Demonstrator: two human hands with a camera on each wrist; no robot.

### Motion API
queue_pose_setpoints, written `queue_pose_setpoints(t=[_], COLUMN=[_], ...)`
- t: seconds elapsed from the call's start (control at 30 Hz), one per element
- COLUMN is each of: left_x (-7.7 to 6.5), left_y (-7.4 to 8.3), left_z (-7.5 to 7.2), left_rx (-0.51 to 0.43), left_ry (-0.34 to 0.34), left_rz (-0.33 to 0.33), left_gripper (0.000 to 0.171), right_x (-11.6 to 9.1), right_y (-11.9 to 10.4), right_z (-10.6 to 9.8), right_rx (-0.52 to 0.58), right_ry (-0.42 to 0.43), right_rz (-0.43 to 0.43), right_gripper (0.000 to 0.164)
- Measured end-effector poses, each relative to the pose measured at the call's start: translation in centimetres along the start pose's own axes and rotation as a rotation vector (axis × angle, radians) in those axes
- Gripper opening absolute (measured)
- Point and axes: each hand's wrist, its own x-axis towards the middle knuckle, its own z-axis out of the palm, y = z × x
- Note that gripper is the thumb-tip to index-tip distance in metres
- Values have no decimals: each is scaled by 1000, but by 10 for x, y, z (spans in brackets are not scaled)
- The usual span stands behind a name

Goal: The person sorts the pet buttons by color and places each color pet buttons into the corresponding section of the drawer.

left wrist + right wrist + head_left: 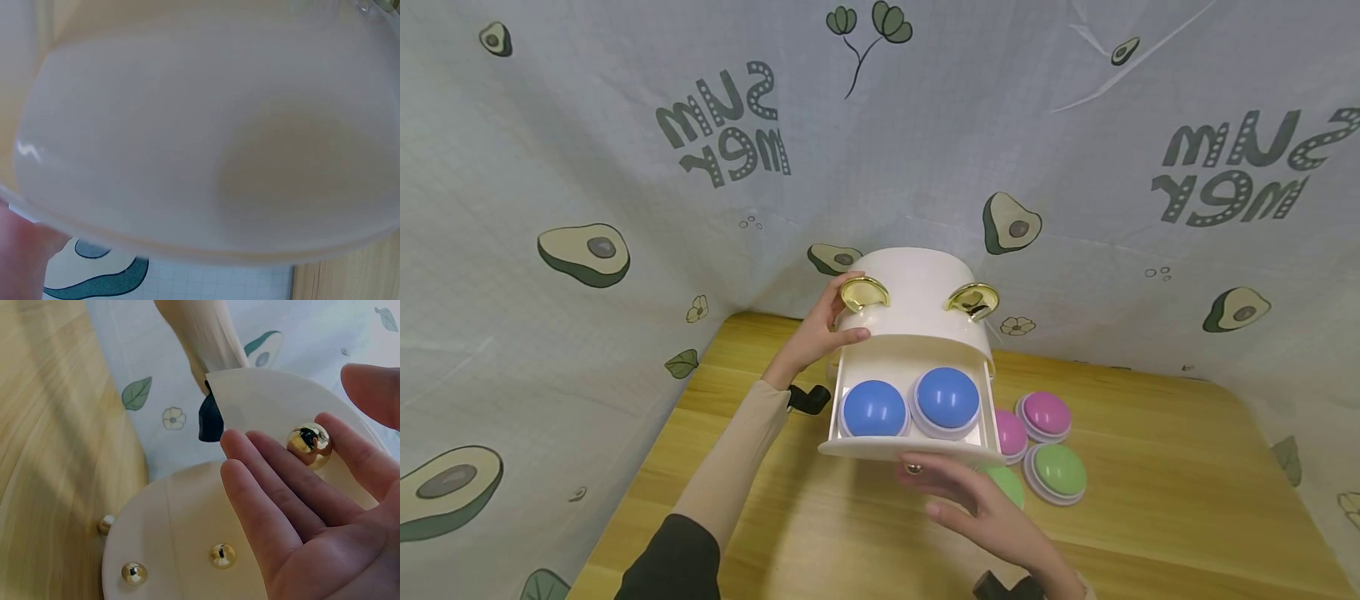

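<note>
A white storage box (917, 287) with two gold ears stands on the table, its upper drawer (887, 360) pulled out. Two blue domed buttons with white bases, a left one (875, 408) and a right one (947, 398), sit side by side in that drawer. My left hand (822, 333) grips the box's left side by the gold ear, thumb at the front edge. In the left wrist view the box's white side fills most of the picture. My right hand (973, 504) is at the drawer front, fingers extended beside its gold knob (309, 445).
To the right of the box lie pink buttons (1047, 415) and green buttons (1060, 469), partly hidden by the drawer and right hand. Lower knobs (222, 555) show on the box front. A patterned cloth (880, 167) hangs behind the wooden table (1165, 467).
</note>
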Motion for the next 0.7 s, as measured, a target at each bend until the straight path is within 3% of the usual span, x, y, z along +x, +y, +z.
queue_pose_setpoints(t=[0.57, 0.7], left_x=[-1, -1], left_y=[2, 4], left_z=[0, 0], left_rx=[-16, -19], left_ry=[-13, -12], left_rz=[-3, 1], left_gripper=[77, 76], right_x=[16, 22], right_y=[-3, -1], right_z=[-4, -7], right_rx=[51, 28], right_ry=[82, 90], right_rz=[-58, -108], right_gripper=[49, 49])
